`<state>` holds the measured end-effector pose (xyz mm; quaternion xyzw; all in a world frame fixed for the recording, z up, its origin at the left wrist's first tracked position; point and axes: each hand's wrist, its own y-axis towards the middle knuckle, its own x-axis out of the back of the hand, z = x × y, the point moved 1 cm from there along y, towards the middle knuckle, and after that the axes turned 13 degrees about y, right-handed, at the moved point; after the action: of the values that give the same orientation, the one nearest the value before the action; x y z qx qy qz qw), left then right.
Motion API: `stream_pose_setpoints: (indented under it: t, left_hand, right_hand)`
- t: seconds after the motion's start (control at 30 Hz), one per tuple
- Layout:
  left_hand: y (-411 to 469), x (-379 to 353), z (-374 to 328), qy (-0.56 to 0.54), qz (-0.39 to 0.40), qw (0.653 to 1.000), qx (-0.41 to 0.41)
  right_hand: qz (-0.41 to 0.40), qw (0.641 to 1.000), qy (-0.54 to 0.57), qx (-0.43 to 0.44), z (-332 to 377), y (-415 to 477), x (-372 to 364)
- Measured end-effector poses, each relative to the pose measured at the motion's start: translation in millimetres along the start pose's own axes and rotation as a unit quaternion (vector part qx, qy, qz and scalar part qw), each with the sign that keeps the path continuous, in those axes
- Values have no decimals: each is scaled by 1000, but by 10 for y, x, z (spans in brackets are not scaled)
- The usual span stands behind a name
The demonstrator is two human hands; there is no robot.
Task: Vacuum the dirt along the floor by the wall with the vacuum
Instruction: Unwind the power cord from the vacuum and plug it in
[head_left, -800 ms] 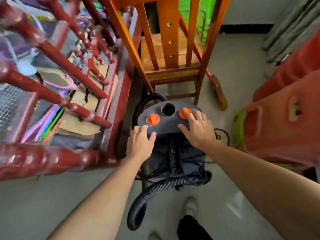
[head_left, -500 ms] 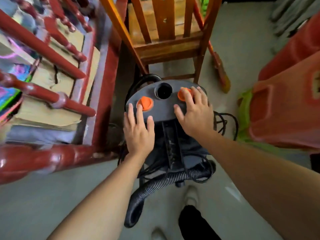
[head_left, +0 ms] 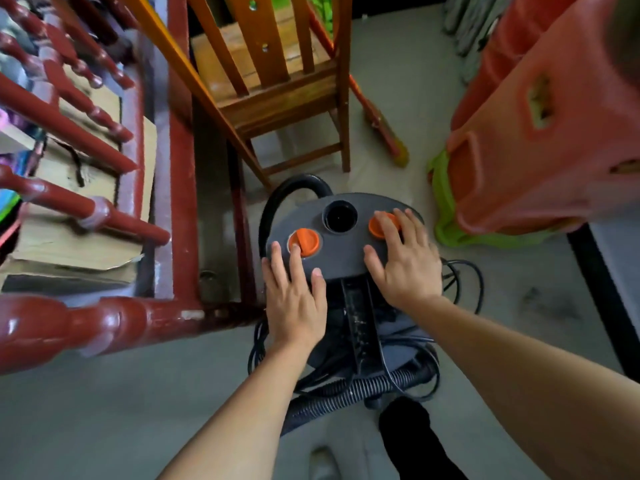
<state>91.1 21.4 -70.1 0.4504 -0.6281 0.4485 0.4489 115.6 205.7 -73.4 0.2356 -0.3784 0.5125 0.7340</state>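
Note:
A dark grey canister vacuum (head_left: 343, 251) stands on the floor in front of me, with two orange knobs and a round black port on its top. My left hand (head_left: 294, 299) lies flat on the top's left side, fingertips touching the left orange knob (head_left: 304, 241). My right hand (head_left: 403, 261) rests flat on the right side, fingers over the right orange knob (head_left: 379, 225). The ribbed black hose (head_left: 332, 396) curls across the floor near my feet, and the cord (head_left: 464, 282) lies tangled around the body.
A red wooden railing (head_left: 104, 216) with cardboard behind it runs along the left. A wooden chair (head_left: 277, 84) stands just beyond the vacuum, a broom (head_left: 381, 129) leaning past it. Orange plastic chairs (head_left: 540, 133) crowd the right. My foot (head_left: 412, 438) is below.
The view has dipped and moved closer over the vacuum. My left hand slid forward, its fingers now reaching the left orange knob. My right hand stays on the right knob.

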Motion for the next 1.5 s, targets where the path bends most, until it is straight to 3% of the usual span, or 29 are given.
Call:
stream_pose_setpoints:
  t: [0.3, 0.7, 1.2, 1.5]
  left_hand:
    - [-680, -128, 76, -6, 36, 994, -100]
    - [-1454, -174, 298, -18, 136, 969, -204]
    - [-1492, -75, 611, 34, 236, 877, -416]
    - [-1726, -39, 1216, 46, 257, 823, -504]
  right_hand:
    - [-87, 994, -15, -69, -163, -1073, 46]
    - [-97, 975, -3, -199, -145, -2484, 26]
    - [-264, 893, 0, -366, 378, -3469, -457]
    - [-303, 834, 13, -460, 1058, -4134, -1024]
